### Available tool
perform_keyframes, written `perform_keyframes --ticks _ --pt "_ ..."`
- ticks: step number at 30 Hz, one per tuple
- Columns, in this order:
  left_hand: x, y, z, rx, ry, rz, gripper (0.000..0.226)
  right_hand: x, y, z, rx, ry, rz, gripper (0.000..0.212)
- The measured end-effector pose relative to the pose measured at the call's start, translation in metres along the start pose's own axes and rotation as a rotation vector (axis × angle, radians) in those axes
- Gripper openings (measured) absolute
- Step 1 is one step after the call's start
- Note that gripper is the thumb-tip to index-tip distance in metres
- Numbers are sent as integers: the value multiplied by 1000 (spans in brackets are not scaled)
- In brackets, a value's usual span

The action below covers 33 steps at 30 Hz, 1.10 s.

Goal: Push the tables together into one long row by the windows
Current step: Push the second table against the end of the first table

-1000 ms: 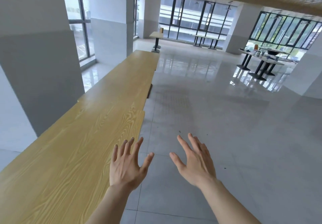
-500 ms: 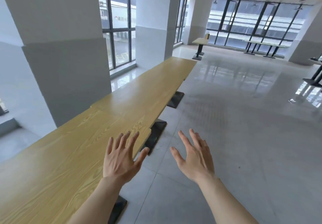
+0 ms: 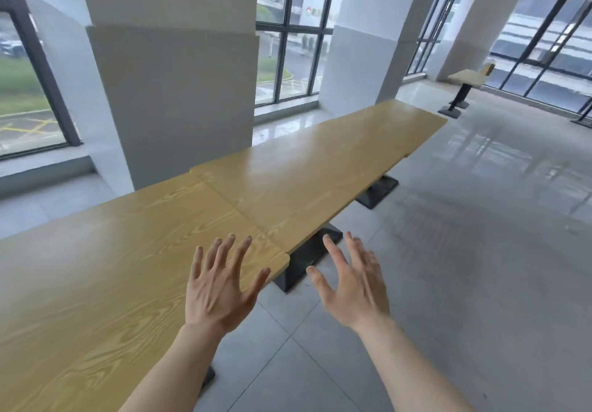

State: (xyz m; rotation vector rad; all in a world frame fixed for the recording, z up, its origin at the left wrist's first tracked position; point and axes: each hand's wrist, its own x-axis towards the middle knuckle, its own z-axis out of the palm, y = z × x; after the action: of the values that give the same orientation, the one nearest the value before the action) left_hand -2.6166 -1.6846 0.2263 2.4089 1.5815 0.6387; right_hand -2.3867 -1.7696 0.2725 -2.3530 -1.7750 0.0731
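Tables (image 3: 288, 171) butted end to end beside windows (image 3: 293, 30), left hand (image 3: 221, 286) and right hand (image 3: 355, 286) grip wide, fingers spread, holding nothing

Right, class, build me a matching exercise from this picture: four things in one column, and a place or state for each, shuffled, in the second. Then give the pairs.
Things
1. left hand
2. right hand
3. near table
4. lone table

Places or states
A. stands apart, far down the room by the windows
B. fingers spread, over the floor beside the table edge
C. butted end to end with the next table in the row
D. fingers spread, over the near table's corner

Pairs: 1-D, 2-B, 3-C, 4-A
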Motion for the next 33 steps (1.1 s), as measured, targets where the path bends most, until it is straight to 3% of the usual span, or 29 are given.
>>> perform_keyframes --ticks 3,5,8,15,23,33 --pt "21 -4 25 14 -13 -102 80 50 13 15 -15 -40 -109 97" --pt "48 -11 53 31 6 -275 80 128 21 44 11 -140 -226 90" --pt "46 -23 77 72 -5 -415 81 166 16 76 -10 -222 -342 86" --pt "40 -32 72 117 -5 -423 82 169 0 93 59 -180 -415 83" --pt "13 -61 142 193 11 -684 79 218 1 204 60 -300 -631 87" --pt "-11 -96 211 223 38 -795 79 223 -8 300 78 -300 -749 85"
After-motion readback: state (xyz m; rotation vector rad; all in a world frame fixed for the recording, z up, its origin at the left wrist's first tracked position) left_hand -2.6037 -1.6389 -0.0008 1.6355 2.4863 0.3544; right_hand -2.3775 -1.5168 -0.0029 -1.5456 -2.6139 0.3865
